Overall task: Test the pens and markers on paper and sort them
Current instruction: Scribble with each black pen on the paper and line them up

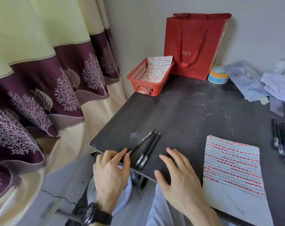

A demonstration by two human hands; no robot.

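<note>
Red basket (139,86) at the far left corner of the table (187,111). It holds one sheet (158,69) covered in rows of red dashes; the sheet's far end sticks up over the rim. Anything under the sheet is hidden.

Red paper bag (195,46) stands upright against the wall just right of the basket. Its inside is not visible.

Three black pens lie near the front left table edge, slanted. The leftmost pen (144,140) is beside a capped pair (149,149) that lies side by side, touching.

Left hand (111,170) is at the near end of the leftmost pen. Index and thumb seem to pinch its tip, though the contact is small and partly hidden by the fingers. Black watch (96,214) on that wrist.

Right hand (176,173) has fingers spread and straight, low over the front table edge, holding nothing, just right of the pair.

Test paper (233,168) lies right of that hand, filled with red and blue marks in rows, bottom part blank.

A pen pile (282,142) sits at the right edge, cut off by the frame, so no count is possible.

At the far right are a tape roll (218,75) and crumpled bluish cloth or plastic (247,80), hard to make out. Patterned curtain (40,79) on the left.
</note>
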